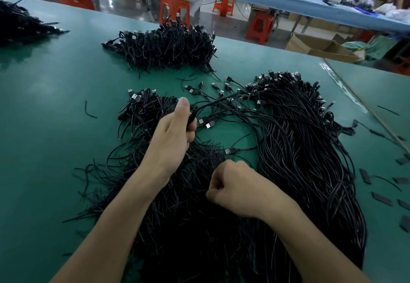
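Several cable heaps (168, 45) cover a green table (55, 105); left hand (170, 136) grips a bundle (191, 118), right hand (235, 185) pinches a strand (198, 190); orange stools (175, 8) at twelve o'clock.

Factory floor: cable heaps (168, 47), long benches (288, 0), stools (175, 9).

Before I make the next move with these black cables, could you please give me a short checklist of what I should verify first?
1. Left hand grip on the cable bunch: ok, fingers are curled round it, thumb up.
2. Right hand hold: cannot tell, fingers are curled but what they pinch is hidden.
3. USB plugs near the bunch lined up: not ok, they lie scattered and point different ways.
4. Bunch free of the large bundle: cannot tell, strands cross toward it.
5. Bare spot on the green table for putting down: ok, left of the hands.
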Demonstrator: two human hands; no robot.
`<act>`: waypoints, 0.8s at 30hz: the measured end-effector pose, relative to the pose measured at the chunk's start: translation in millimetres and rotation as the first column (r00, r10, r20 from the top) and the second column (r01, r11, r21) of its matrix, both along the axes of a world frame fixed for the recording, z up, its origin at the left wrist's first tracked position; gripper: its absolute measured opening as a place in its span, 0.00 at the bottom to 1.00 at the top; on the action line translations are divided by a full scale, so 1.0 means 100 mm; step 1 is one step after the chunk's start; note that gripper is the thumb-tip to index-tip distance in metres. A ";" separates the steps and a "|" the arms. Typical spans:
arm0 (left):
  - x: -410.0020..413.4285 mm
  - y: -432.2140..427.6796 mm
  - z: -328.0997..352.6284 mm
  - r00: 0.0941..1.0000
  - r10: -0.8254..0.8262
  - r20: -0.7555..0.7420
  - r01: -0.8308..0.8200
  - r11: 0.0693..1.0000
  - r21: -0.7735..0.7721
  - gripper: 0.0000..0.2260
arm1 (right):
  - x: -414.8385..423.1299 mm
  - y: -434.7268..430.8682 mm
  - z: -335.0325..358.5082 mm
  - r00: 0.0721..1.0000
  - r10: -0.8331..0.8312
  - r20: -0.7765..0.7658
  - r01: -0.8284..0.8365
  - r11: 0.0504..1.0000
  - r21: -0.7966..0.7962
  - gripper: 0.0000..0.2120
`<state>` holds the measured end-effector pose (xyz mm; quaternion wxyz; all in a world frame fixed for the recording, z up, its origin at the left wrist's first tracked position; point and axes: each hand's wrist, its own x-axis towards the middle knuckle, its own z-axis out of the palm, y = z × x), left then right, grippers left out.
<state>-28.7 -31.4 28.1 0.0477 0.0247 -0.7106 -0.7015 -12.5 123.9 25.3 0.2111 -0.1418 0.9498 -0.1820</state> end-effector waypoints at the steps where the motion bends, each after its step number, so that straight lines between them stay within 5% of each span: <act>1: 0.00 0.00 0.01 1.000 0.003 -0.025 -0.003 1.000 -0.003 0.24 | 0.00 -0.01 0.01 1.000 0.002 0.001 -0.002 1.000 -0.002 0.07; 7: 0.01 0.01 0.05 0.989 0.047 -0.141 -0.040 0.998 0.047 0.21 | 0.02 0.01 0.09 0.999 0.006 -0.038 -0.010 0.994 -0.105 0.08; 11: 0.03 0.03 0.09 0.980 0.047 -0.194 -0.022 0.991 0.129 0.20 | 0.00 0.04 0.12 0.987 -0.074 -0.141 0.022 0.939 -0.343 0.07; 16: 0.07 0.04 0.12 0.967 -0.032 -0.251 0.070 0.987 0.143 0.21 | -0.05 0.02 0.12 0.941 -0.294 -0.166 0.113 0.739 -0.664 0.09; 24: 0.13 0.12 0.11 0.938 -0.210 -0.276 0.218 0.976 -0.003 0.24 | -0.12 0.00 0.28 0.881 -0.421 -0.215 -0.025 0.412 -0.911 0.14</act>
